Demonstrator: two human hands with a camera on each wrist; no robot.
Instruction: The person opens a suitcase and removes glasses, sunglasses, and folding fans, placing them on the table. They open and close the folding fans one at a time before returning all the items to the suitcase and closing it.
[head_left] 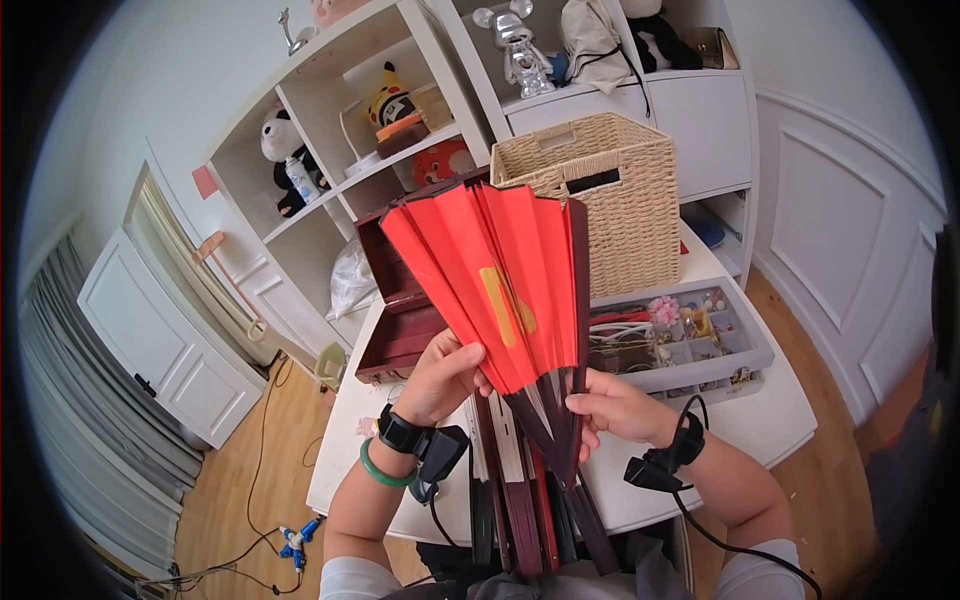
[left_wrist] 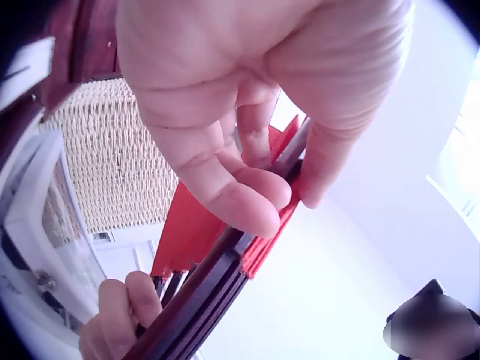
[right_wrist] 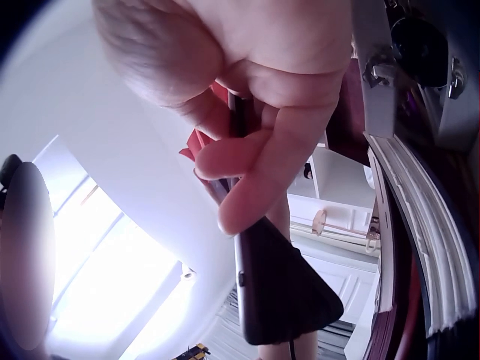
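A partly spread red folding fan [head_left: 450, 265] with a yellow mark and dark ribs is held up in the head view. My left hand [head_left: 445, 375] pinches its left edge between thumb and fingers; the left wrist view shows the red folds [left_wrist: 262, 251] between them. My right hand [head_left: 615, 405] grips the dark ribs at the lower right, thumb toward me. In the right wrist view, the fingers of the right hand [right_wrist: 255, 142] curl round the ribs. Several closed folding fans [head_left: 518, 515], dark with red or white leaves, lie below it at the table's near edge.
Behind the fan, an open dark red box [head_left: 395, 340] and a woven basket [head_left: 635, 220] stand on the white table [head_left: 780, 425]. A divided clear organizer [head_left: 690, 375] with trinkets sits at the right. Cables [head_left: 690, 510] hang from both wrist cameras.
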